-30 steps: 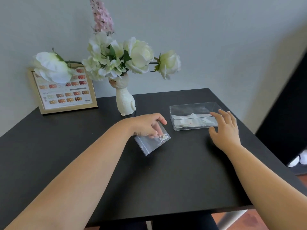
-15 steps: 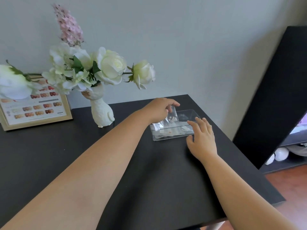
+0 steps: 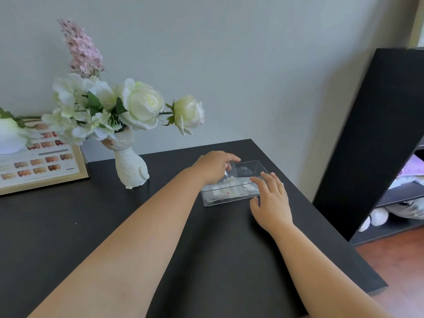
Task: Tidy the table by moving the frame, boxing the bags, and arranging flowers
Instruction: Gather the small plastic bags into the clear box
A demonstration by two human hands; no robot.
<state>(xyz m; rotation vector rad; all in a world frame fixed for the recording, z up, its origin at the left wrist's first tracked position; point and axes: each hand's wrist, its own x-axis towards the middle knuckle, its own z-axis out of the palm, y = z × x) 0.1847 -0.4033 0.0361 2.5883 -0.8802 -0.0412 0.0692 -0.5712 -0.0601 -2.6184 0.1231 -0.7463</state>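
A clear plastic box [image 3: 229, 199] sits at the far right of the black table [image 3: 206, 260], with small bags lying inside. Over its left half my left hand [image 3: 214, 167] is shut on a small clear bag [image 3: 230, 174], which hangs down into the box. The fingers of my right hand [image 3: 270, 198] rest spread against the box's near right corner. At the back left, a gold picture frame [image 3: 43, 168] leans on the wall. Beside it a white cat-shaped vase [image 3: 130, 167] holds white flowers [image 3: 140, 104] and a pink stem [image 3: 81, 48].
The table's right edge runs close behind the box. A black shelf unit [image 3: 376, 134] stands to the right, with white round things [image 3: 378, 216] on its bottom board above a wooden floor [image 3: 399, 271]. A grey wall backs the table.
My left hand picked the small bag up from the table's middle and carried it right, over the box. The camera view turned to the right. My right hand stayed at the box.
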